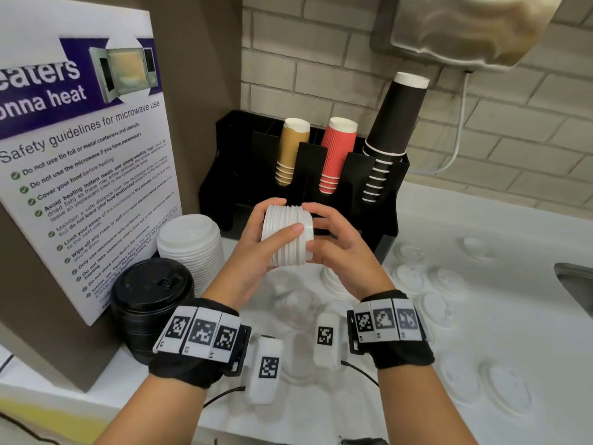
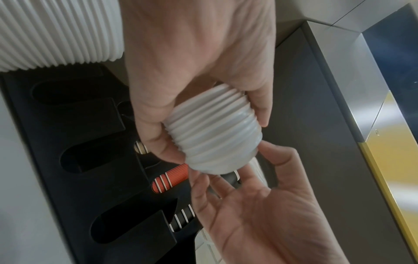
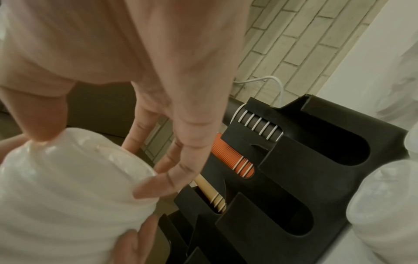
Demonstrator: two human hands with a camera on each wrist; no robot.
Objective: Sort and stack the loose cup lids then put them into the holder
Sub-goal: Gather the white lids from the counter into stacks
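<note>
A short stack of white cup lids (image 1: 287, 234) lies sideways in the air in front of the black holder (image 1: 231, 162). My left hand (image 1: 256, 242) grips it round the middle, thumb in front and fingers over the top. My right hand (image 1: 333, 242) holds its right end; in the right wrist view the thumb and index finger (image 3: 158, 187) sit on opposite sides of the end rim of the stack (image 3: 68, 187). The left wrist view shows the stack (image 2: 214, 141) in my left hand, with the right hand (image 2: 260, 205) cupped under its end and empty slots of the holder (image 2: 74, 157) beyond.
A tall white lid stack (image 1: 191, 245) and a black lid stack (image 1: 150, 300) stand at the left by the sign (image 1: 80, 155). Loose white lids (image 1: 442, 281) and clear dome lids (image 1: 295, 303) cover the counter. Brown, red and black cups (image 1: 337, 152) fill the holder's back. A sink (image 1: 574, 284) is at right.
</note>
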